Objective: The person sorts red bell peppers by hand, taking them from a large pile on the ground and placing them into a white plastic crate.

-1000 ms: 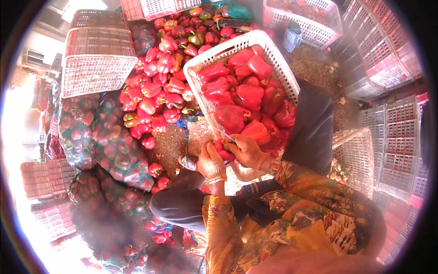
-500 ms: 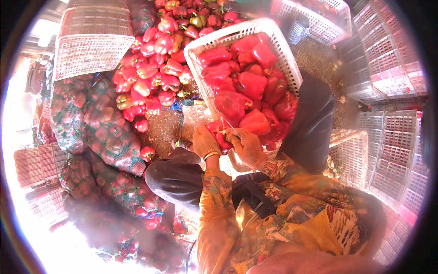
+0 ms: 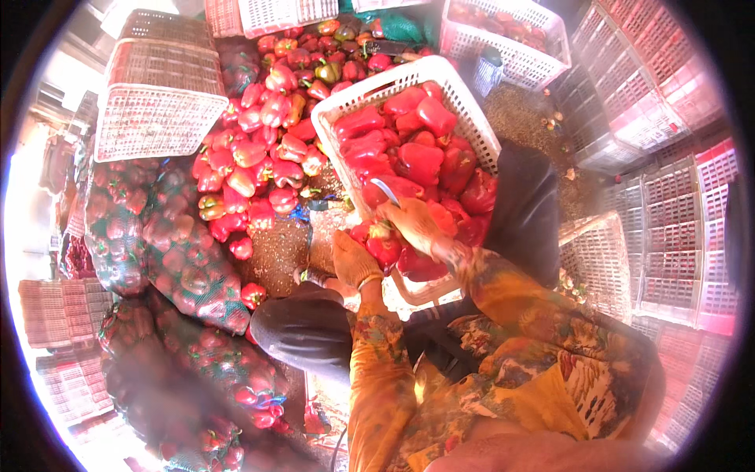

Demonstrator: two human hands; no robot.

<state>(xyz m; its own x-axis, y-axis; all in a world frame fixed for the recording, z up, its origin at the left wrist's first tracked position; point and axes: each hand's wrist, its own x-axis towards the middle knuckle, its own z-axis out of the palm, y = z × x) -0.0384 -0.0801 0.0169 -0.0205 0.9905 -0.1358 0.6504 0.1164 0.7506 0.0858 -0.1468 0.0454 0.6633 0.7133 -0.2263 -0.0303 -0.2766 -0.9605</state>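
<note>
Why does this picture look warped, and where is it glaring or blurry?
Head view: fisheye curves the stacked crates at right; head view: white glare swamps the left edge; head view: a hazy smear softens the lower-left net sacks, while the pepper by the left hand reads clearer.

1. A long, loose left sleeve (image 3: 377,393) of mustard-orange cloth, printed near the wrist with olive and reddish blotches, mostly plainer lower down.
2. A matching right sleeve (image 3: 511,295) of orange-brown cloth, mottled with rust and olive.
3. A printed mustard-orange upper garment (image 3: 543,401) in the same colouring, with a plain yellow-orange patch beside a cream motif streaked with dark lines.
4. Dark, smooth cloth trousers (image 3: 303,332), near black, with a slight sheen on the left knee.
5. A narrow pale band (image 3: 370,279) around the wrist of the left hand (image 3: 354,258); cuff or bracelet, it is unclear.
</note>
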